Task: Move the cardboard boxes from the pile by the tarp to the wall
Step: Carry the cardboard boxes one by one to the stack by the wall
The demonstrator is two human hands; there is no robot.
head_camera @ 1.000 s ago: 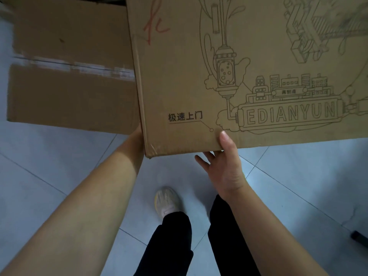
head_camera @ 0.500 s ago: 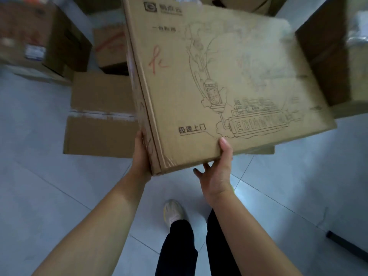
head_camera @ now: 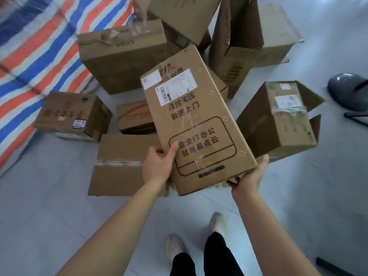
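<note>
Rotated since earlier: carried box (head_camera: 199, 124), labelled narrow face now up, held above the pile (head_camera: 123, 56) beside the tarp (head_camera: 39, 46). Left hand (head_camera: 157, 166) grips its near edge, thumb on top; right hand (head_camera: 249, 175) cups the corner, fingers hidden beneath. Delivery judged pending.

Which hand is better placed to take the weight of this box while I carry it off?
Right, probably. The right hand cups the near corner of the box from beneath, so it can bear the load; the left hand only grips the side edge, thumb on the printed face, steadying.
</note>
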